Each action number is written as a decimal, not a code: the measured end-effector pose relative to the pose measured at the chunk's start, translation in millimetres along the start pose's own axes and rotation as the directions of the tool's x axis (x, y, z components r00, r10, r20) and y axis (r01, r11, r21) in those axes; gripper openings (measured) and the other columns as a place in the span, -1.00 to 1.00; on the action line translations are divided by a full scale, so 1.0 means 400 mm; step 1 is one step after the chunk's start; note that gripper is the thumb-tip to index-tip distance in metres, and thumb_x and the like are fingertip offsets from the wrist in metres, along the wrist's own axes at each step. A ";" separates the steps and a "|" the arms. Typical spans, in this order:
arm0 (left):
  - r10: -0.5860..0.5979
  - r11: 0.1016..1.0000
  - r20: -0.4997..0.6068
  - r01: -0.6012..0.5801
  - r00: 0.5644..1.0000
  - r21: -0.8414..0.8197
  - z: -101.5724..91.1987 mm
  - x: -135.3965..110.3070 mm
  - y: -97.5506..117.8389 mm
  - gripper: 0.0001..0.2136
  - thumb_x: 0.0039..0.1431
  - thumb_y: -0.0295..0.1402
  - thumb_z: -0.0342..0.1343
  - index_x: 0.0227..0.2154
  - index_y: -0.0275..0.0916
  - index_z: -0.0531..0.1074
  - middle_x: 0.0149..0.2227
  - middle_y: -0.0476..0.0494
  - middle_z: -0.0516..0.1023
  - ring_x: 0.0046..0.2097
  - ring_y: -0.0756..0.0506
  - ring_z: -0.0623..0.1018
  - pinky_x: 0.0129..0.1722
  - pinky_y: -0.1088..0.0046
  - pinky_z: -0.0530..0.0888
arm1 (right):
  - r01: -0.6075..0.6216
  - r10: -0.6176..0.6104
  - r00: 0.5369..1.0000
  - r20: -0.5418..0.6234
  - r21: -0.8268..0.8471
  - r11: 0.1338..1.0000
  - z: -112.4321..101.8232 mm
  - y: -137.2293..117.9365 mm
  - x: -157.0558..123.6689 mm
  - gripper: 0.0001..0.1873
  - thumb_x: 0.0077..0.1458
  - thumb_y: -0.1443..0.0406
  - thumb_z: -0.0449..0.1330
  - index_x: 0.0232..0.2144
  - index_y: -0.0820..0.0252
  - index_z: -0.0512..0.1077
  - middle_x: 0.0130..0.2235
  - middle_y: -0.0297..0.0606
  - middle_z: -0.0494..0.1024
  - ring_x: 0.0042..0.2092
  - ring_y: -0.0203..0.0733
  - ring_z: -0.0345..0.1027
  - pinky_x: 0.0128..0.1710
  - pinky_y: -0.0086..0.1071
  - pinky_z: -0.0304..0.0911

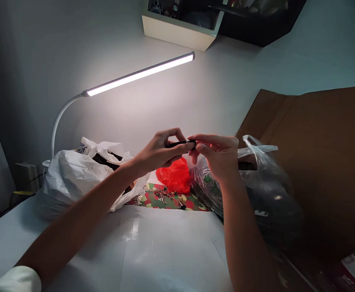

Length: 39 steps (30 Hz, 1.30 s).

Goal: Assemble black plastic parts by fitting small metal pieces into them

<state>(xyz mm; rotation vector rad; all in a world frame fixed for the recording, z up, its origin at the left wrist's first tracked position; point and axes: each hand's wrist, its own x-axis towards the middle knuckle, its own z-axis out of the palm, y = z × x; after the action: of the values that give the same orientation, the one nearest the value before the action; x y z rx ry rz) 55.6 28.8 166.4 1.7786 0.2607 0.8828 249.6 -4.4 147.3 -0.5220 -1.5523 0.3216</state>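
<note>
Up in front of the wall, my left hand (168,148) is closed around a slim black object (177,144) whose exact kind I cannot make out. Its rounded right end lies between the fingertips of both hands. My right hand (220,152) pinches at that end with thumb and forefinger; whether a second small piece sits there is hidden. Below the hands, small metal parts (163,194) lie scattered on a red and green camouflage-patterned mat (192,201). A short dark cylinder (182,205) rests near the mat's front edge. Behind it is a red plastic bag (176,176).
A white plastic bag (74,174) bulges at left, and a clear bag (268,194) with dark contents stands at right by a large cardboard sheet (317,162). A lit desk lamp (141,75) reaches overhead. White sheeting (165,247) covers the tabletop. A shelf (177,32) hangs above.
</note>
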 end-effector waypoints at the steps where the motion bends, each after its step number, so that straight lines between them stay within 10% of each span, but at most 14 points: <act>1: 0.002 1.000 -0.009 -0.002 1.000 0.002 0.001 -0.001 0.000 -0.62 0.16 -0.16 0.45 -0.38 -0.19 0.33 -0.60 0.17 0.24 -0.56 0.14 0.11 -0.62 0.62 0.03 | 0.001 -0.001 1.000 0.001 -0.006 1.000 -0.001 0.001 0.000 -0.80 -0.01 0.07 0.59 -0.32 -0.07 0.77 -0.56 -0.41 0.63 -0.62 -0.28 0.45 -0.63 -0.35 0.44; 22: 0.190 0.885 0.037 -0.187 0.981 0.426 -0.009 -0.019 0.014 -0.69 0.22 -0.26 0.35 -0.38 -0.21 0.28 -0.44 -0.05 0.56 -0.47 0.10 0.24 -0.51 0.52 0.25 | -0.187 0.167 0.969 0.182 0.105 0.977 -0.031 0.014 -0.002 -0.54 -0.18 0.02 0.66 -0.43 0.14 0.58 -0.49 -0.41 0.56 -0.56 -0.26 0.50 -0.60 -0.37 0.46; 39: 0.345 0.767 -0.086 -0.228 0.935 0.599 -0.014 -0.009 0.009 -0.68 0.26 -0.22 0.29 -0.41 -0.18 0.25 -0.49 0.05 0.41 -0.45 0.06 0.29 -0.47 0.47 0.20 | -0.159 0.158 0.987 -0.027 -0.043 0.986 0.003 -0.008 0.005 -0.53 -0.15 -0.02 0.63 -0.41 0.12 0.56 -0.47 -0.40 0.57 -0.57 -0.26 0.51 -0.73 -0.42 0.37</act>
<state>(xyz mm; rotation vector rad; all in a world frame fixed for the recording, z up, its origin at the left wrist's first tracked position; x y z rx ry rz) 48.5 29.5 168.9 2.3505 0.4248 1.3025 247.9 -5.9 150.4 -0.6847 -1.5015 0.4016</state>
